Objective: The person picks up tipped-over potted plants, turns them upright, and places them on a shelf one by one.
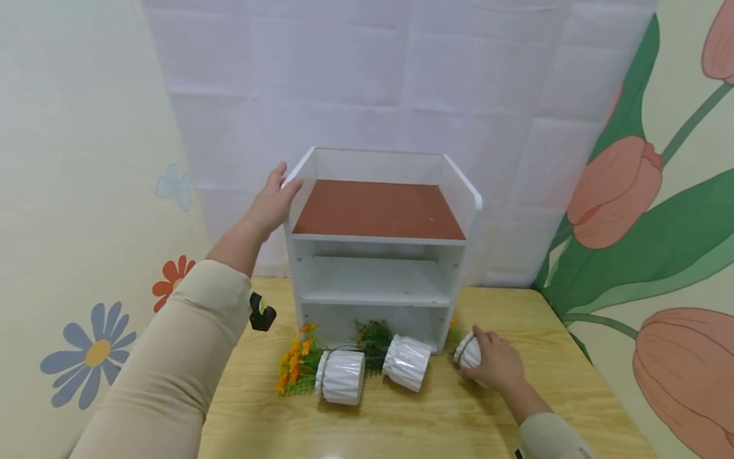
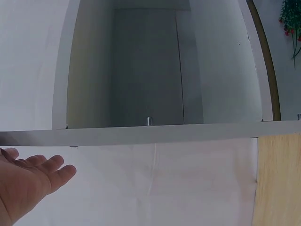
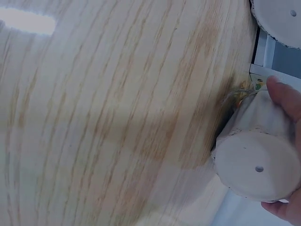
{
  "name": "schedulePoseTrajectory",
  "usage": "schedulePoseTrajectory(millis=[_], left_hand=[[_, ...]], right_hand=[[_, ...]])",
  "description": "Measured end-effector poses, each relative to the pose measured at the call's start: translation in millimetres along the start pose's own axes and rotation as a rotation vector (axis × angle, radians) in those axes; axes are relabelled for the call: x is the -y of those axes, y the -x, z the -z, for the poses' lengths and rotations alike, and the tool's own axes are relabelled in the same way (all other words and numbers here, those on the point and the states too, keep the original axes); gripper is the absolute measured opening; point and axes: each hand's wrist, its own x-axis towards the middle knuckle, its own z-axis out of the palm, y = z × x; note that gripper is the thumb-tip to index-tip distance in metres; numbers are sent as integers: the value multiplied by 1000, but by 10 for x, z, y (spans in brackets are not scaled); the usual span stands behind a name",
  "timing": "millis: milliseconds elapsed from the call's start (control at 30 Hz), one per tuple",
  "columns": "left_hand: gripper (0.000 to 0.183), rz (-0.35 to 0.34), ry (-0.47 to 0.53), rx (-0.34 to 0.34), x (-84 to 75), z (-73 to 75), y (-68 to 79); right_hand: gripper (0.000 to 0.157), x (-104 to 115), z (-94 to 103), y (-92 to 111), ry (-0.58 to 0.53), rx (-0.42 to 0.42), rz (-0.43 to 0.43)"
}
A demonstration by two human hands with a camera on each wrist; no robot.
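Note:
A white shelf unit (image 1: 375,303) with a brown top board (image 1: 378,210) stands against the cloth backdrop. My left hand (image 1: 273,204) rests at the upper edge of its left side panel, fingers extended; in the left wrist view the fingers lie along the panel's outer side. To the right of the unit, my right hand (image 1: 500,363) grips a white pleated flowerpot (image 1: 469,352) lying on its side. The right wrist view shows the round base (image 3: 256,165) of this pot, with thumb and fingers on opposite sides. Its flowers are mostly hidden.
Two more white flowerpots lie tipped over before the unit: one (image 1: 342,377) with orange flowers (image 1: 295,363), the other (image 1: 407,362) with red-dotted greenery (image 1: 374,341). All are on a wood-grain table (image 1: 401,427). Painted walls flank both sides.

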Motion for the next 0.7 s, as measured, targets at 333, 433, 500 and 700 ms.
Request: schedulePoseTrajectory(millis=[333, 433, 500, 700], left_hand=[[69, 31, -8, 7, -20, -40, 9], [68, 33, -5, 14, -25, -49, 21], [68, 33, -3, 14, -30, -55, 28], [67, 37, -2, 17, -44, -61, 42]], right_hand=[[97, -18, -26, 45, 8, -34, 0], [96, -25, -24, 64, 7, -43, 2], [95, -35, -27, 76, 1, -53, 6], [94, -72, -31, 139, -59, -88, -6]])
